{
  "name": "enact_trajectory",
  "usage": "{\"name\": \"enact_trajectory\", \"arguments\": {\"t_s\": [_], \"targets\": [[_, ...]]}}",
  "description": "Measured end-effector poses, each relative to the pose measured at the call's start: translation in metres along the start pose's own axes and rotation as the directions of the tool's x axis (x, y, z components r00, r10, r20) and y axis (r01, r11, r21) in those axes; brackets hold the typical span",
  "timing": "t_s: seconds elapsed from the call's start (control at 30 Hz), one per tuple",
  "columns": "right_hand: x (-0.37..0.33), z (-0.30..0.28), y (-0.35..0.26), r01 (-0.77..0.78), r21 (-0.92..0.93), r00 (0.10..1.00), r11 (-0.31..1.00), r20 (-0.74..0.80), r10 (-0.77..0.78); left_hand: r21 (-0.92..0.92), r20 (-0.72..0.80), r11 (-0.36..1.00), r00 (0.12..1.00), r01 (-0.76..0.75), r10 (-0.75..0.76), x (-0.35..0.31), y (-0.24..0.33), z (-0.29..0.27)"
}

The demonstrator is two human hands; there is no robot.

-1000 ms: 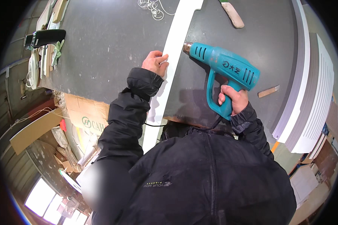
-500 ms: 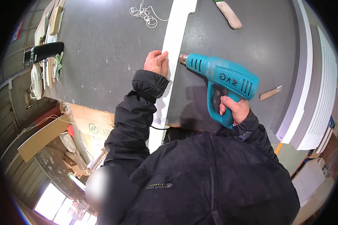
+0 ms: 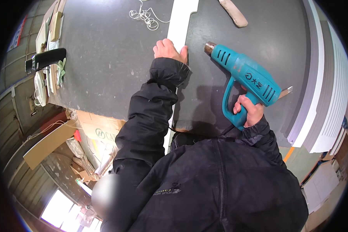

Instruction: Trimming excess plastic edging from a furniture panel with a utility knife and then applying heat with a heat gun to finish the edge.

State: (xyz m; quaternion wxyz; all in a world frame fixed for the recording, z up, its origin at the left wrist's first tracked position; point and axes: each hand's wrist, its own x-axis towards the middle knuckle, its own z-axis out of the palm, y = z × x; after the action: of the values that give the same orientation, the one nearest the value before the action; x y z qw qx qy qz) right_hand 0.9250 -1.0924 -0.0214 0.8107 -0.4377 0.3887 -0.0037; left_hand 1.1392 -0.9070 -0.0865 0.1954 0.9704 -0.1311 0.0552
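A long white strip [image 3: 183, 25] lies across the dark grey worktable [image 3: 104, 62], running from the far edge toward my body. My left hand [image 3: 169, 51] lies over it, fingers along its left side and thumb on its right, gripping it across its width. In my right hand [image 3: 251, 111] is the handle of a teal heat gun [image 3: 246, 67], fingers wrapped round the grip. Its metal nozzle points up and left, apart from the strip. Behind the gun's rear end shows part of a small cutter [image 3: 286, 92].
A tangle of white cord [image 3: 145, 16] lies left of the strip, and a pale wrapped tool handle [image 3: 234, 13] to its right. Stacked white and grey panels [image 3: 328, 85] line the right edge. A black case [image 3: 49, 58] and boards stand at the left; a cardboard box [image 3: 100, 125] is below.
My left hand has moved from the strip's left edge onto it, now spanning it with the thumb on the right side. The heat gun has shifted right, its nozzle away from the strip.
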Motion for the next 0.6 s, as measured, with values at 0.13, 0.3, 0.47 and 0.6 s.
{"name": "enact_trajectory", "arguments": {"t_s": [0.13, 0.3, 0.47, 0.6], "targets": [[0.001, -0.008, 0.005, 0.017, -0.005, 1.0, 1.0, 0.011, -0.017, -0.032, 0.003, 0.998, 0.998, -0.06, 0.06, -0.003, -0.006, 0.004], [0.001, -0.009, 0.005, 0.013, 0.06, 1.0, 0.998, 0.016, -0.014, -0.058, 0.008, 0.987, 0.989, -0.148, 0.149, -0.015, -0.014, -0.003], [-0.001, -0.01, 0.006, 0.008, 0.061, 1.0, 0.998, 0.026, -0.01, -0.072, 0.09, 0.997, 0.995, -0.035, 0.041, -0.015, -0.015, -0.005], [-0.005, -0.012, 0.007, 0.006, 0.074, 1.0, 0.997, 0.012, -0.007, -0.02, 0.139, 0.999, 0.989, -0.048, 0.05, -0.025, -0.016, -0.013]]}}
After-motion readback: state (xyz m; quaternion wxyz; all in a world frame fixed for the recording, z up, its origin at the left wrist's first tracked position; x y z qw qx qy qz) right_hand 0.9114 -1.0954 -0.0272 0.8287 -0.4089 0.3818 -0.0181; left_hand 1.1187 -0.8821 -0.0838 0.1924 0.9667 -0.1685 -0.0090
